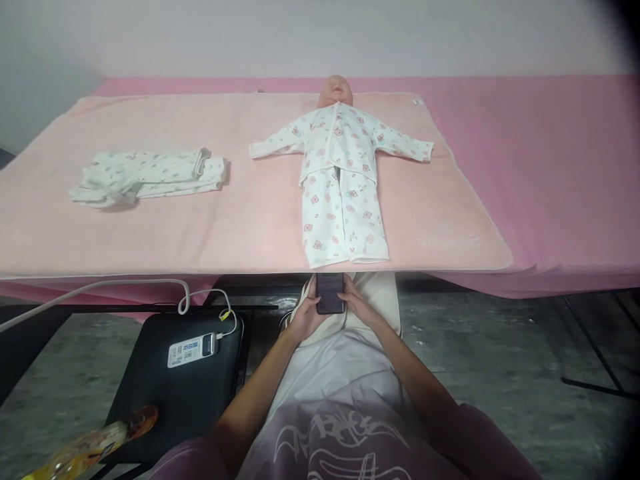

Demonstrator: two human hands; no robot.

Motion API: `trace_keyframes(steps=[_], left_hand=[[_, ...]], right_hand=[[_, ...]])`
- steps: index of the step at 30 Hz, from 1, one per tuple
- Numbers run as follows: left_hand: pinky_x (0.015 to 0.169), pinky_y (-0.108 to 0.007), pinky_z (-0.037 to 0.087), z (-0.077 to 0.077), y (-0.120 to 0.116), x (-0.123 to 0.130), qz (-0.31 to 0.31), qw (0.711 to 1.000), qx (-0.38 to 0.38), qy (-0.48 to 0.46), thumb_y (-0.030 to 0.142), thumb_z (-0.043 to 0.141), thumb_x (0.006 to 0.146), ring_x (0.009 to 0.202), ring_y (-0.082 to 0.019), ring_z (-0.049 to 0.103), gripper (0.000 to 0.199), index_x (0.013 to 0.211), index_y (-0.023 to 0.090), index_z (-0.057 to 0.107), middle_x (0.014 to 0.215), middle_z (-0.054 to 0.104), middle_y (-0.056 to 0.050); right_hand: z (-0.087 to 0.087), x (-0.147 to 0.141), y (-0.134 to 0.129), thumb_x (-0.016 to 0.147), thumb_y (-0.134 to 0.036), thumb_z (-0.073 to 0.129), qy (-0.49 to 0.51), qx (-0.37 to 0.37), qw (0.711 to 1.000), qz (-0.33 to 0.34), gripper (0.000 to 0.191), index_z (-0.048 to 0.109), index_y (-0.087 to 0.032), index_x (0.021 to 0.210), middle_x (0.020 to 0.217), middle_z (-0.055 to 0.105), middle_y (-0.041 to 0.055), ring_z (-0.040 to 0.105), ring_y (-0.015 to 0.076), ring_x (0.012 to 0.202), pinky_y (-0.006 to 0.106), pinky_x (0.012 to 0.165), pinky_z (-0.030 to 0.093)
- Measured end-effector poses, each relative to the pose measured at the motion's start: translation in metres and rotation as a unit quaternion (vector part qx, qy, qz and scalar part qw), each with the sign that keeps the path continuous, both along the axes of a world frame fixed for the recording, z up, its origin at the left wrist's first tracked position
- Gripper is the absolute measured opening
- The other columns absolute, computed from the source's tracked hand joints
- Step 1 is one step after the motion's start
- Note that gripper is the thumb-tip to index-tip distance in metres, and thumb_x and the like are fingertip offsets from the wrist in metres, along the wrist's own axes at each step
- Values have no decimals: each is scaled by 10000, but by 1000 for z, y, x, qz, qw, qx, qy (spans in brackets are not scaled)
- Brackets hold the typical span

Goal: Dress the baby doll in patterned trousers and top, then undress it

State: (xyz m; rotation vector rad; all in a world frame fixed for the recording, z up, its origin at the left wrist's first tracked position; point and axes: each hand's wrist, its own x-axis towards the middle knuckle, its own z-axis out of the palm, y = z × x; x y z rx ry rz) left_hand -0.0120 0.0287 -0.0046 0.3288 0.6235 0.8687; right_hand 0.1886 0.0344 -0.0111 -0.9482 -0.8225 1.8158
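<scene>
2 hands, 1 phone: left hand and right hand are both gripping the phone, 1 per side, over the lap, just off the near edge of the mat. On the mat: 1 doll head is showing, 1 top and 1 pair of trousers are lying below it. 1 folded bundle is lying left, piece count unclear. 1 white device is resting on 1 black seat.

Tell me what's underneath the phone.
Cream trousers show around the phone, held between the left hand and right hand. The phone's back, any fingers behind it and the lap directly beneath are covered.
</scene>
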Motion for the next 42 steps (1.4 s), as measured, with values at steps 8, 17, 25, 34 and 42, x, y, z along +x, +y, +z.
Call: trace_keyframes(steps=[8,17,25,34,42], left_hand=[[1345,-598,426,4,0,2,7,1000,2,6,265,773,982,1606,-345,543,988,1841,480,335,1802,531,-35],[1342,-569,445,1,1,2,11,1000,-2,4,287,773,1025,1622,-337,537,940,1833,500,342,1835,488,-17],[1339,-576,455,2,1,3,7,1000,-2,18,342,804,1029,1624,-340,540,935,1832,495,348,1805,528,-30],[1345,-568,454,6,1,4,11,1000,6,21,342,804,1037,1633,-339,530,889,1815,483,397,1806,526,-34],[1347,-573,448,5,1,3,10,999,-1,31,340,811,1032,1637,-340,520,884,1807,488,411,1812,515,-26]], right_hand=[[-11,2,-1,925,-463,820,-13,-3,1000,4,912,452,-373,1755,1750,573,49,505,285,1656,449,1369,433],[-11,3,-1,946,-488,823,-34,19,999,9,915,438,-368,1767,1743,575,51,528,282,1626,453,1402,370],[-7,2,1,930,-528,856,-39,28,999,11,1003,394,-349,1803,1746,561,75,524,293,1626,460,1427,330],[-7,0,1,894,-527,887,-48,35,998,2,1041,406,-344,1799,1735,573,78,513,305,1633,482,1435,323],[-7,0,1,907,-514,868,-41,28,999,4,1028,389,-352,1802,1734,576,73,524,303,1623,479,1417,352]])
